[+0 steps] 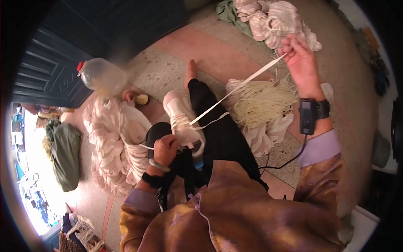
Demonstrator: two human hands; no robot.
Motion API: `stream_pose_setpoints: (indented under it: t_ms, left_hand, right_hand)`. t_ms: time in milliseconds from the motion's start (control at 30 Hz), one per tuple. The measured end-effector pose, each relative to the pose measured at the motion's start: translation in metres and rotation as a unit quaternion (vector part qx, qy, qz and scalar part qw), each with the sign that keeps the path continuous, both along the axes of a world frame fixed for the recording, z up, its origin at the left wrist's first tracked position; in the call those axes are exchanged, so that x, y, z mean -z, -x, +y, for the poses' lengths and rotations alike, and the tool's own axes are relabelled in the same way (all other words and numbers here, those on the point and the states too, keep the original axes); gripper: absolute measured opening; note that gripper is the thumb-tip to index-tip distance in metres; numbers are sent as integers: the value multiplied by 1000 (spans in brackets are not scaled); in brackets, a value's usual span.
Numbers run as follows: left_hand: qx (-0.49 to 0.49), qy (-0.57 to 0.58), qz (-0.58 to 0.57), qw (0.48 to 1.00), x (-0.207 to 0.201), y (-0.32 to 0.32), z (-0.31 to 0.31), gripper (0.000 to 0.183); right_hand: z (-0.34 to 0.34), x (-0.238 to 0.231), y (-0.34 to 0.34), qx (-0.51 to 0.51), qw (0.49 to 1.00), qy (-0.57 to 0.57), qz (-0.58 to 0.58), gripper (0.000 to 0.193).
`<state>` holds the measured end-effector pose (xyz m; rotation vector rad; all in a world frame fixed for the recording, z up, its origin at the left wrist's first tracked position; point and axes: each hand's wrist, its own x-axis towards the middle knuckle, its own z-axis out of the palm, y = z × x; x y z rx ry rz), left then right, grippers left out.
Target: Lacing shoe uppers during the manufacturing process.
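A pale pink-white shoe upper [174,103] lies over my lap between my knees, its front pointing away from me, with lace threaded through its eyelets. My right hand [297,56] is raised far out to the right, fingers pinched on one end of a white shoelace [239,90], which runs taut down to the upper. Close to the upper's near left side, my left hand [165,150] is closed in a fist. A short length of white lace shows at its left edge; the rest of its grip is hidden. A second strand of lace loops loosely right of the upper.
A heap of similar uppers [111,143] lies left of my legs, another pile [277,21] at the far right. Loose cream laces [266,103] spread beside my right leg. A clear red-capped bottle [103,75] stands near the dark door [54,59]. A green sack [63,155] lies left.
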<state>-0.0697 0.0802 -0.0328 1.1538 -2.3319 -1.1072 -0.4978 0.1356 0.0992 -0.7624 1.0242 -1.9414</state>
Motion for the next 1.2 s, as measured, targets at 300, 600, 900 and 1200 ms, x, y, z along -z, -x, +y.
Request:
stream_pose_setpoints:
  t_ms: [300, 600, 900, 1200]
  left_hand:
    - [13, 1, 35, 999, 6, 2, 2, 6]
    - [9, -37, 4, 999, -2, -1, 1, 9]
    - [-2, -6, 23, 1000, 13, 14, -1, 10]
    - [-37, -68, -8, 997, 28, 14, -10, 12]
  right_hand:
    - [6, -4, -3, 82, 995, -12, -52, 15]
    - [12, 2, 25, 33, 997, 15, -74, 14]
    - [9, 46, -100, -62, 963, -232, 120, 20]
    - [-2, 131, -204, -235, 888, -224, 325, 20]
